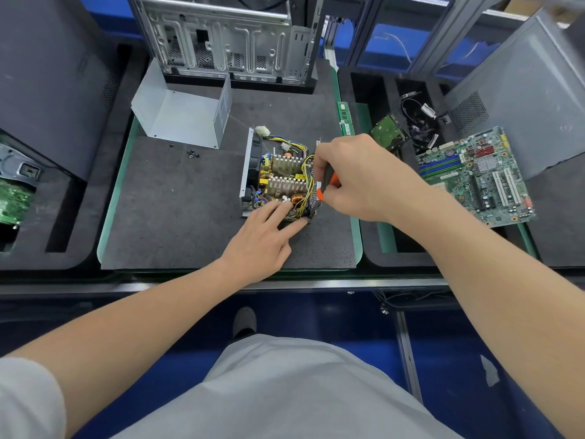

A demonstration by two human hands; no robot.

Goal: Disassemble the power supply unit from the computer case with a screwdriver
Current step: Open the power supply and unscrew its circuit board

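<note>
Two hands are working on the power supply (pixel 278 175), which sits opened on the mat (pixel 177 217), right of the middle and close to the right edge, with heat sinks, a copper coil and yellow wires all on show. Left hand (pixel 262 236) reaches in from the near edge, fingers straight and slightly spread, tips pressing on the unit's near side by a white connector. Right hand (pixel 357 175) comes in over the right edge, fingers curled tight round the screwdriver (pixel 326 185), its orange-and-black handle poking out below the fist. The tip is hidden among the wires at the unit's right side, so what it touches I cannot tell.

Toward the far left corner the grey cover (pixel 180 115) lies apart from the unit, open side up. A few small black screws (pixel 193 154) lie loose just in front of it. At the far edge stands the case (pixel 228 42), its bare metal inside facing this way.

Just off the right edge lies a green memory stick (pixel 345 118). Further right come a hard drive (pixel 387 133), a tangle of cables (pixel 421 125) and a motherboard (pixel 474 179).
</note>
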